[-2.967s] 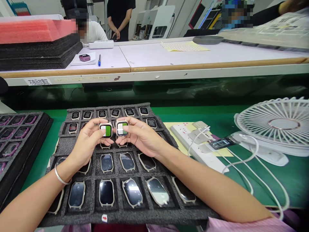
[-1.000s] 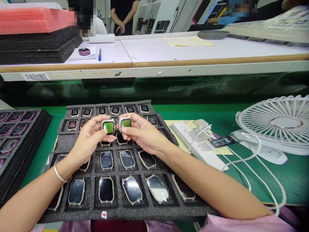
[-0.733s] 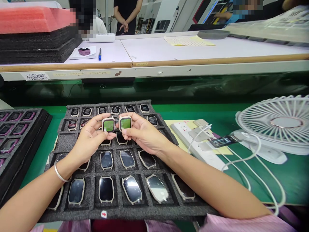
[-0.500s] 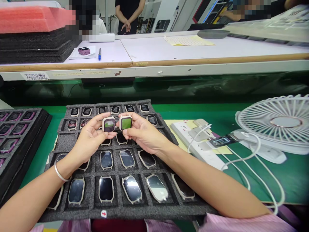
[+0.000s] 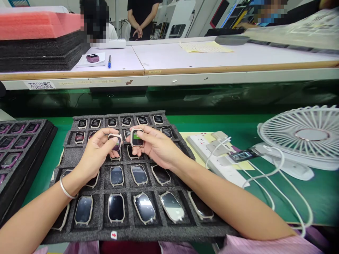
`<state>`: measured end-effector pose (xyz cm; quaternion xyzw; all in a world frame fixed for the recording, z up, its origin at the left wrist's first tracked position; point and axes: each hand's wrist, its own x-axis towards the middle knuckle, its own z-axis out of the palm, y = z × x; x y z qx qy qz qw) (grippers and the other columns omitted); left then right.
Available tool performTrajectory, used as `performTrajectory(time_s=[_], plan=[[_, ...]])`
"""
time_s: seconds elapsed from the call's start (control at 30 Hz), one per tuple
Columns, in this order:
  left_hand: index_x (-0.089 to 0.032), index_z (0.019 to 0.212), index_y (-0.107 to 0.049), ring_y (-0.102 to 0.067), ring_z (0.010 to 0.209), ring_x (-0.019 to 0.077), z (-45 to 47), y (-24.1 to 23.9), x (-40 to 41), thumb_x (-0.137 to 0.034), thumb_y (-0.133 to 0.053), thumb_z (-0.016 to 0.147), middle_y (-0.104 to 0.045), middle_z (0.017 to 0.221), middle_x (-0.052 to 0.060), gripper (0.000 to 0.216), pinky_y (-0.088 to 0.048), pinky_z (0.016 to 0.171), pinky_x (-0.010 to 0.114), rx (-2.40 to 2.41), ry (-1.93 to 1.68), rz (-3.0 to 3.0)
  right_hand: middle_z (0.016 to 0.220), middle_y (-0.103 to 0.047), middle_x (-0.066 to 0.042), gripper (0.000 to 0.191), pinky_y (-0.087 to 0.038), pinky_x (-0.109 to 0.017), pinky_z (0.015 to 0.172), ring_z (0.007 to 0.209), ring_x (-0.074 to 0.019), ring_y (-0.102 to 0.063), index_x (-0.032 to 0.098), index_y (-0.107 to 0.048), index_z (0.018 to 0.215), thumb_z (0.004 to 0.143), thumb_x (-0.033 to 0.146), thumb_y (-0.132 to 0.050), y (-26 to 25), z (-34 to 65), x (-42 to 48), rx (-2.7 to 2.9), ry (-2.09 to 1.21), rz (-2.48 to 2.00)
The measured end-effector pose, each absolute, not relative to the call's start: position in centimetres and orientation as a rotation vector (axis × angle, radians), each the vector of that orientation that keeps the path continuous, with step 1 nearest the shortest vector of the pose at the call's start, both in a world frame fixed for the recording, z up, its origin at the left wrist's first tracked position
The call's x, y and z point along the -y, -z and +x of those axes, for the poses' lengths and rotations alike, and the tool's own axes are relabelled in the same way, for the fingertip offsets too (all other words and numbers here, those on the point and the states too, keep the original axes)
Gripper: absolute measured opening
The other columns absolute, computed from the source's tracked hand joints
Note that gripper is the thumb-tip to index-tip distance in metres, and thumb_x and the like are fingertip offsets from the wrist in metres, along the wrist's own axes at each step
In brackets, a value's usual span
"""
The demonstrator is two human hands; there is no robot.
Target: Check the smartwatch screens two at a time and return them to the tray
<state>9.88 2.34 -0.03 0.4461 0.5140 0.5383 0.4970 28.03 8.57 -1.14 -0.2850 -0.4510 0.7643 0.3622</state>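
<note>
My left hand [image 5: 96, 151] is closed around a strapless smartwatch [image 5: 114, 144], its thumb lying on the screen. In my right hand [image 5: 156, 146] is a second smartwatch [image 5: 137, 140] with a pale case; the thumb rests on its lit screen, which shows a green band. Both watches are held side by side, a little apart, over a dark foam tray [image 5: 100, 233]. Several pale-cased watches sit in the tray's compartments, such as a dark-screened watch [image 5: 116, 208] in the front row. Those in the far rows show lines of text. My forearms and hands cover some compartments.
Left of the tray stands a stack of foam trays [image 5: 39, 155] with purple watches. On the right are a white power strip [image 5: 212, 155], cables and a white fan [image 5: 302, 135]. A raised shelf [image 5: 169, 58] spans the back, with people beyond it.
My left thumb has moved from the watch's edge onto its screen, and that watch has tilted. The right thumb has also come up onto its watch's screen, where the picture differs.
</note>
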Motion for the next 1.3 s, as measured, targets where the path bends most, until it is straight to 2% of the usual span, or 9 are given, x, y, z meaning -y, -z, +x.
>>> performTrajectory(time_s=[0.27,0.37,0.47,0.73,0.93,1.0,1.1,1.2,1.3], plan=[[-0.021,0.114,-0.050,-0.064,0.063,0.0086,9.1,-0.6,-2.6,-0.011,-0.072,0.069,-0.067,0.094,0.000,0.051,-0.054,0.063,0.024,-1.163,-1.193,1.131,0.098,-0.071,-0.004,0.051,-0.057,-0.034,0.068,0.070,-0.0171,-0.072,0.022,-0.051,0.121,0.073,0.009,-0.063,0.9,27.7,-8.5,1.184,-2.040,-0.646],[-0.019,0.116,-0.048,-0.067,0.067,0.0111,7.3,-1.6,-2.2,-0.014,-0.072,0.071,-0.067,0.100,0.004,0.051,-0.055,0.067,0.028,-1.163,-1.100,1.181,0.101,-0.067,-0.001,0.065,-0.057,-0.030,0.068,0.072,-0.0142,-0.071,0.025,-0.046,0.126,0.069,0.006,-0.070,0.7,27.1,-8.2,1.343,-2.005,-0.605],[-0.019,0.114,-0.051,-0.068,0.077,0.0155,4.1,-2.1,-1.0,-0.021,-0.074,0.071,-0.067,0.100,0.005,0.049,-0.055,0.074,0.032,-1.276,-1.033,1.333,0.092,-0.065,-0.001,0.060,-0.056,-0.033,0.070,0.071,-0.0150,-0.070,0.023,-0.044,0.126,0.073,0.011,-0.069,0.7,26.0,-8.0,1.602,-1.973,-0.624],[-0.025,0.111,-0.066,-0.051,0.111,0.0300,-4.7,1.4,2.5,-0.040,-0.072,0.074,-0.061,0.109,0.006,0.040,-0.035,0.103,0.048,-1.935,-0.722,1.961,0.121,-0.050,-0.016,0.046,-0.039,-0.056,0.099,0.117,-0.0362,-0.050,0.017,-0.064,0.117,0.073,0.027,-0.073,1.4,20.2,-7.3,2.556,-0.762,-0.728],[-0.031,0.140,-0.051,-0.044,0.116,0.0309,-5.2,1.9,2.7,-0.046,-0.062,0.084,-0.052,0.120,0.009,0.058,-0.030,0.107,0.053,-1.965,-0.538,2.039,0.132,-0.048,-0.021,0.054,-0.037,-0.060,0.098,0.122,-0.0461,-0.046,0.019,-0.065,0.124,0.075,0.041,-0.077,1.8,17.9,-7.3,2.628,-0.679,-0.729],[-0.030,0.142,-0.048,-0.044,0.114,0.0307,-4.0,1.1,2.3,-0.046,-0.061,0.085,-0.051,0.121,0.009,0.061,-0.032,0.106,0.053,-1.992,-0.544,2.083,0.136,-0.046,-0.020,0.059,-0.034,-0.061,0.102,0.127,-0.0433,-0.044,0.022,-0.061,0.129,0.077,0.046,-0.075,1.0,19.3,-8.0,2.617,-0.694,-0.711],[-0.028,0.131,-0.060,-0.045,0.114,0.0290,-0.8,-0.4,0.9,-0.047,-0.057,0.089,-0.055,0.117,0.008,0.047,-0.035,0.105,0.049,-1.912,-0.564,2.192,0.130,-0.052,-0.016,0.044,-0.036,-0.055,0.104,0.125,-0.0322,-0.050,0.019,-0.060,0.128,0.090,0.043,-0.059,-0.3,23.4,-9.7,2.555,-0.698,-0.655],[-0.023,0.115,-0.070,-0.050,0.107,0.0277,3.4,-1.2,-1.0,-0.043,-0.055,0.091,-0.060,0.106,0.008,0.035,-0.040,0.099,0.044,-1.778,-0.418,2.306,0.112,-0.061,-0.011,0.031,-0.049,-0.038,0.087,0.095,-0.0211,-0.063,0.019,-0.066,0.113,0.093,0.038,-0.054,-0.5,28.4,-11.5,2.486,-0.710,-0.712],[-0.014,0.097,-0.075,-0.054,0.100,0.0305,6.8,-1.1,-2.5,-0.042,-0.056,0.090,-0.062,0.096,0.013,0.035,-0.044,0.091,0.043,-1.855,-0.141,2.425,0.093,-0.066,-0.008,0.025,-0.048,-0.031,0.074,0.079,-0.0180,-0.062,0.017,-0.069,0.100,0.092,0.034,-0.053,0.6,32.1,-12.7,2.450,-0.626,-0.877]])
